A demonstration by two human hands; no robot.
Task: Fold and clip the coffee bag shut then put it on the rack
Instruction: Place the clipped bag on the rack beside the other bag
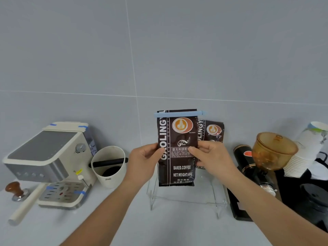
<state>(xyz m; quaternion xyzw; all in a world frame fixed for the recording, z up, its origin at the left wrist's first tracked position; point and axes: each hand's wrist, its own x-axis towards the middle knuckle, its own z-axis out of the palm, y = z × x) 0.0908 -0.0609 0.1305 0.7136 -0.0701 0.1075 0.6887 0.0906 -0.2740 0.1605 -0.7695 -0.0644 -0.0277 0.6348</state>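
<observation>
A dark brown coffee bag (177,167) stands upright over the clear acrylic rack (186,201), its folded top held under a light blue clip (179,114). My left hand (143,162) grips the bag's left edge at mid height. On the bag's right edge, at the same height, my right hand (211,157) holds it. The bag's bottom edge is level with the rack's top; I cannot tell whether it rests on it. A second coffee bag (213,132) of the same kind stands behind, against the wall.
A cream espresso machine (48,162) stands at the left with a wooden-handled tamper (15,190) in front. A white knock box (110,166) sits beside the rack. To the right are a black grinder with an amber hopper (271,153) and stacked paper cups (305,151).
</observation>
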